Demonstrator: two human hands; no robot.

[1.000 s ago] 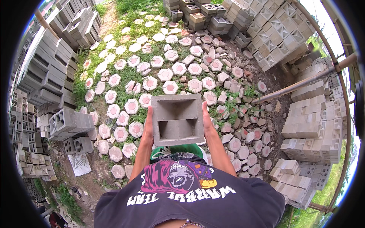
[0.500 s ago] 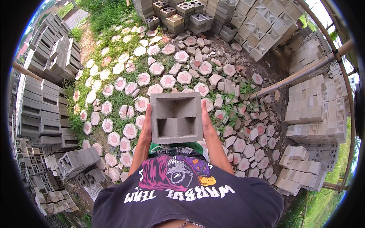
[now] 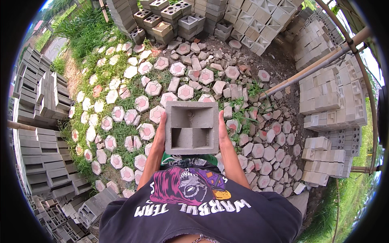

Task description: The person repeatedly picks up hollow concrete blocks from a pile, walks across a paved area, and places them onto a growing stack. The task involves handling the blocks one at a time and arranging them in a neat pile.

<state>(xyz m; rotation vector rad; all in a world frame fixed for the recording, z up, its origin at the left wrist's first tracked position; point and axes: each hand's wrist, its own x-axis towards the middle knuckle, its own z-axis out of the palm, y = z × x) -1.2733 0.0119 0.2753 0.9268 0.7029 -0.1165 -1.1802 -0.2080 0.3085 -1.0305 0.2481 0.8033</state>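
Person's left hand (image 3: pixel 161 130) and right hand (image 3: pixel 223 130) hold a concrete block (image 3: pixel 192 128) between their fingers: lifted, not set down. Paving stones (image 3: pixel 185 92) beyond fingertips.

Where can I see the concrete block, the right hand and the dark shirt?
Concrete block (image 3: pixel 192 134): head view, on its inner faces near the middle.
Right hand (image 3: pixel 222 128): head view, on its middle, against the block's side.
Dark shirt (image 3: pixel 200 220): head view, below its lettering.

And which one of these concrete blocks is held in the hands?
The squarish grey ventilation block, held between the left hand and the right hand; neither hand touches the stacked blocks.
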